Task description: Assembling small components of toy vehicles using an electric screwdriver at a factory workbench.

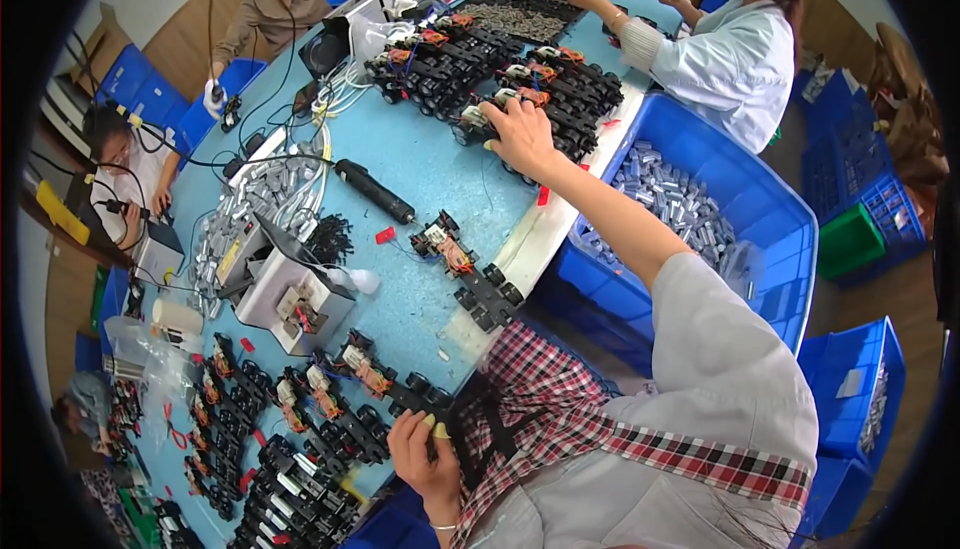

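Note:
My right hand [522, 137] reaches to the far row of toy car chassis [590, 99], black frames with wheels and orange wiring. Its thumb and fingers are closed round the near end of one chassis [472, 127]. Close to my body, my left hand [425, 457] has its fingers curled in, with yellow covers on fingertips. Whatever it may hold is hidden. Just beyond those fingers lies another toy car chassis [372, 371], at the end of the near row. A single chassis [465, 267] rests apart near the table edge, between my hands.
A black electric screwdriver [374, 191] lies mid-table beside a pile of silver cylinders [240, 219] and a white box-like fixture [290, 304]. A blue bin [780, 219] of silver cylinders stands against the table's right edge. Co-workers sit around the far and left sides.

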### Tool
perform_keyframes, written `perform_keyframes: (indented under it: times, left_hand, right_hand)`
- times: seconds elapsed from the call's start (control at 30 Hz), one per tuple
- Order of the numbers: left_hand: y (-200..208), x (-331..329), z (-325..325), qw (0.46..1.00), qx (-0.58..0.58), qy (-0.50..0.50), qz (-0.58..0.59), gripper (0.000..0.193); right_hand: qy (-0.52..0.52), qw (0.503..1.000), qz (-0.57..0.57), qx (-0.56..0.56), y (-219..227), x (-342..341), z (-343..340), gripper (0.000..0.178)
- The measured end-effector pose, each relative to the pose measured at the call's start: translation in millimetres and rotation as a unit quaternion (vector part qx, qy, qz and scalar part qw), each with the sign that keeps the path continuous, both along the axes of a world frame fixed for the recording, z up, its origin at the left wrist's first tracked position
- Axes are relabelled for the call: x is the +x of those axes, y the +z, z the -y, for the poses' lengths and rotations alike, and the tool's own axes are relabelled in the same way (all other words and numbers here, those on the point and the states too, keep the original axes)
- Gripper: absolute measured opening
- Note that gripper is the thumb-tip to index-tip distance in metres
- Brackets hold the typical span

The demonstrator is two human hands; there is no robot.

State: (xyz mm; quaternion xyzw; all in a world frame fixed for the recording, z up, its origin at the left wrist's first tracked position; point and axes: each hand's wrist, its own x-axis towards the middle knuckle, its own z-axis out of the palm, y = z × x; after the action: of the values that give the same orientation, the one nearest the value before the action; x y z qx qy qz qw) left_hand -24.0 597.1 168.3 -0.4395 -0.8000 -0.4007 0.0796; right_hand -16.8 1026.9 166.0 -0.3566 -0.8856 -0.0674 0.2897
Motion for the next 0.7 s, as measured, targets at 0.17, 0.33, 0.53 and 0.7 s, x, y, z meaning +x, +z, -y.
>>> perform_keyframes:
  times: [0.17,0.33,0.53,0.7]
  left_hand:
    - [6,6,-7,1.0,0.011,-0.016,-0.005,0.02]
    - [13,3,-6,1.0,-0.01,-0.023,-0.017,0.021]
    - [39,-34,-2,0.997,-0.029,0.028,-0.073,0.02]
    - [74,-68,-11,0.991,-0.064,0.052,-0.11,0.02]
  right_hand:
    - [0.014,0.999,-0.043,-0.018,9,10,12,0.072]
    - [0.153,0.982,-0.107,-0.024,25,62,45,0.063]
    - [-0.031,0.97,-0.089,-0.224,-93,219,42,0.015]
    - [-0.178,0.83,0.19,-0.493,-340,386,42,0.046]
